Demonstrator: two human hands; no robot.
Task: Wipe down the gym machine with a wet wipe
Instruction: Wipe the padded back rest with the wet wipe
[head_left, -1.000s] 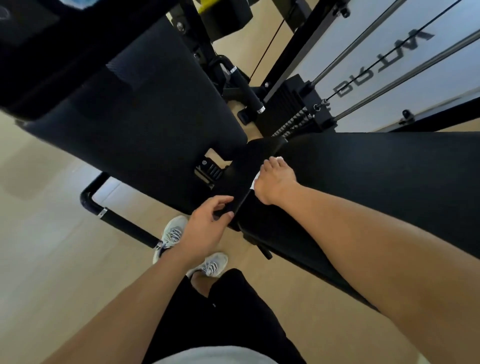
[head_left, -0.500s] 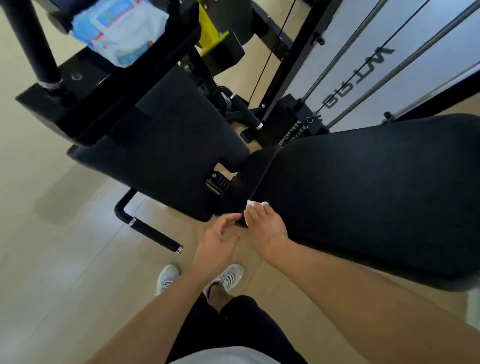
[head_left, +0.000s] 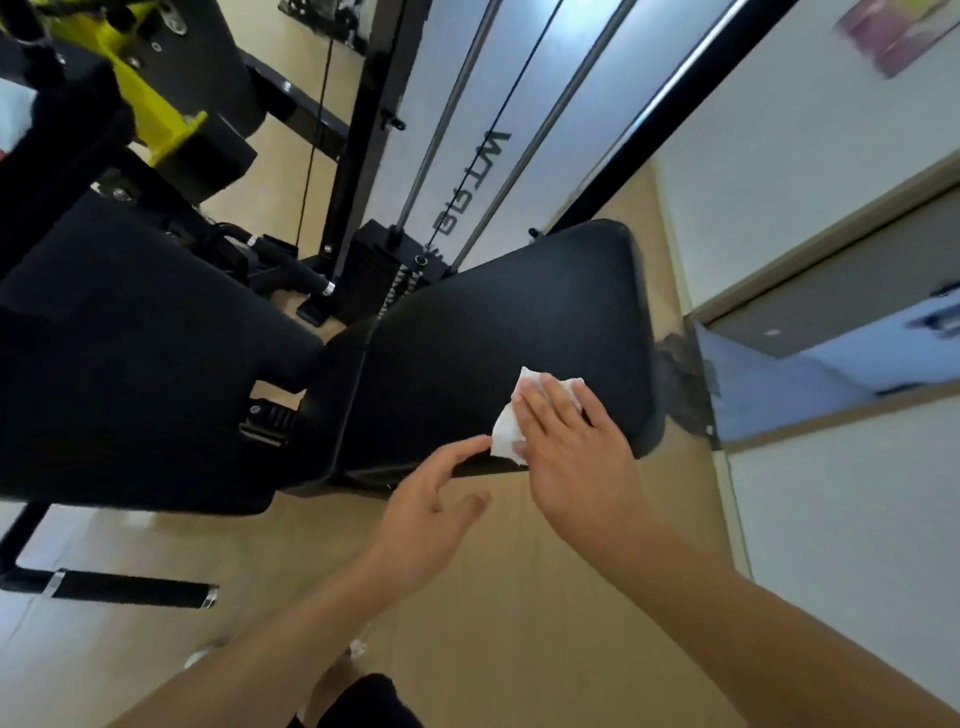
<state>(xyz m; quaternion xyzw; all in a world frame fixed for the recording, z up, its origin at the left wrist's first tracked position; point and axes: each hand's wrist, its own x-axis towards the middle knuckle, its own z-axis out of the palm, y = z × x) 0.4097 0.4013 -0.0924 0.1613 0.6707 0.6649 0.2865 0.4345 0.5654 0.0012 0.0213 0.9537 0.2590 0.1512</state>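
Now the right hand (head_left: 566, 447) presses the white wet wipe (head_left: 511, 426) flat on the black seat pad (head_left: 493, 332) with straight fingers. Just beside, the left hand (head_left: 431, 504) hovers open, fingertips near the pad edge. Behind the pad stands the weight stack (head_left: 374, 265).

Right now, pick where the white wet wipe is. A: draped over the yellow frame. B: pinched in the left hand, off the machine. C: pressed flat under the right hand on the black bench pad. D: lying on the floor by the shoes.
C: the right hand lies with straight fingers on the wet wipe against the black bench pad; the left hand holds nothing.
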